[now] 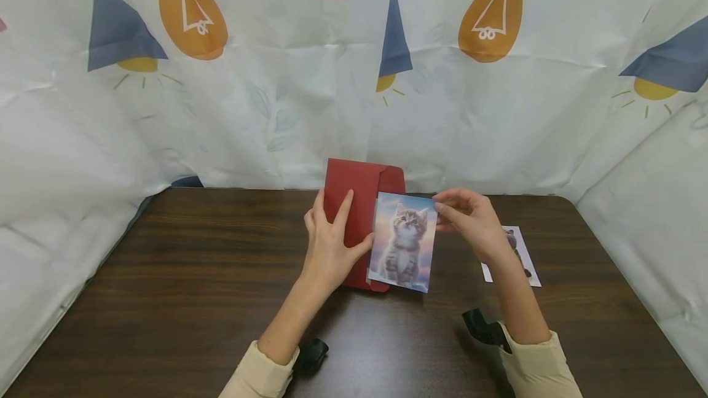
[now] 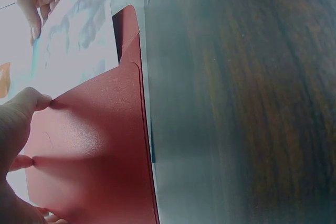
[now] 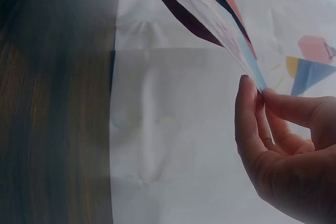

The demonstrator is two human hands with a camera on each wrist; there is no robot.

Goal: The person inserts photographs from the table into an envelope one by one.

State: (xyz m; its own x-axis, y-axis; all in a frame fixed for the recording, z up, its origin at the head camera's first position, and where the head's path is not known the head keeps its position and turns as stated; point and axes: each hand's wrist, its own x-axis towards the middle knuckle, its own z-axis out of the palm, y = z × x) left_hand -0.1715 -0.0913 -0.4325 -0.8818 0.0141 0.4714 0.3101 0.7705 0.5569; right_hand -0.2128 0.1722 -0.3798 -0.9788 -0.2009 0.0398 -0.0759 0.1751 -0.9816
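A red envelope (image 1: 351,207) is held up off the table by my left hand (image 1: 330,244). The fingers of that hand spread over its face and left edge, with the thumb by the card's left edge. My right hand (image 1: 467,220) pinches the top right corner of a card with a kitten picture (image 1: 406,244) between thumb and fingers. The card's left edge meets the envelope's mouth, and the red flap (image 2: 127,27) shows behind it. In the right wrist view the card (image 3: 223,27) appears edge-on, with red paper on both sides.
Another card (image 1: 525,257) lies on the dark wooden table (image 1: 193,275), partly hidden behind the right forearm. A white curtain (image 1: 265,128) printed with lamps and bulbs hangs along the table's back edge. Black wrist cameras (image 1: 487,327) sit at both cuffs.
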